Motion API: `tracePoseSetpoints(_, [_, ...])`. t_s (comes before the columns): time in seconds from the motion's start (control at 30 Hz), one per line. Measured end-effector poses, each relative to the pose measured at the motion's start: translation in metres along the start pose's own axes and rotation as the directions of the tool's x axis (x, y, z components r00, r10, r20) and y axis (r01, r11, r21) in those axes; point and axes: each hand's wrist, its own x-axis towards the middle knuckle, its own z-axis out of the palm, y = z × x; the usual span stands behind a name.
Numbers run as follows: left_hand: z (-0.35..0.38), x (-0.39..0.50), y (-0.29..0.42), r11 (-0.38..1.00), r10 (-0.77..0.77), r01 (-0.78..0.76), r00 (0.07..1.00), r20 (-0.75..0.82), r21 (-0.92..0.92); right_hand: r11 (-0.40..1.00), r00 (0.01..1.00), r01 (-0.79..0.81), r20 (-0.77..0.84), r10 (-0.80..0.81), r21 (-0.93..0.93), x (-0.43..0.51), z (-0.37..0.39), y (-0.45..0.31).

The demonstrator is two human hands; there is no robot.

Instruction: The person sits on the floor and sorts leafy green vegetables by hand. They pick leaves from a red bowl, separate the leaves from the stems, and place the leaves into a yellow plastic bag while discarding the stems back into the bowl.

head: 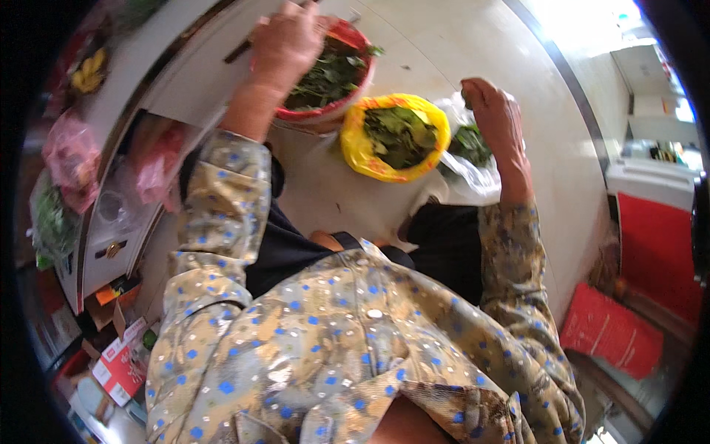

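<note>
My left hand is above the left rim of a red-rimmed bucket full of leafy greens; its fingers are blurred near the top edge, and what they hold is unclear. A yellow plastic bag with its mouth rolled open stands on the floor between my hands, with green leaves inside. My right hand is raised over a white plastic bag of darker greens. Its fingers are bent together, with a small dark bit at the fingertips that I cannot identify.
A cabinet with a drawer stands at the left, with pink plastic bags, bagged greens and bananas on it. A red and white carton sits at lower left. A red board or seat is at lower right, near a red panel.
</note>
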Motion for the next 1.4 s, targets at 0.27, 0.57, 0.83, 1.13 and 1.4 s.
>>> tracePoseSetpoints(0.27, [-0.024, -0.001, 0.006, 0.967, 0.043, -0.019, 0.995, 0.089, -0.254, 0.79, 0.971, -0.142, 0.069, 0.227, -0.597, -0.013, 0.029, 0.102])
tracePoseSetpoints(0.57, [-0.031, -0.009, 0.014, 0.955, 0.108, -0.021, 0.953, 0.281, -0.295, 0.842, 0.869, 0.4, 0.442, -0.223, -0.361, -0.033, 0.152, 0.068])
tracePoseSetpoints(0.83, [-0.042, -0.009, 0.014, 0.966, 0.077, 0.031, 0.914, 0.399, -0.257, 0.968, 0.953, 0.126, 0.299, -0.056, -0.219, -0.013, 0.147, 0.064])
tracePoseSetpoints(1.13, [-0.007, -0.008, 0.028, 0.64, 0.212, 0.211, 0.876, 0.433, -0.739, -0.051, 0.789, -0.614, 0.614, -0.018, 0.787, 0.009, 0.05, 0.001])
tracePoseSetpoints(1.4, [-0.042, -0.02, 0.061, -0.015, 0.336, 0.681, 0.693, 0.638, -0.732, -0.063, 0.851, -0.522, 0.524, 0.026, 0.851, 0.005, 0.032, -0.035])
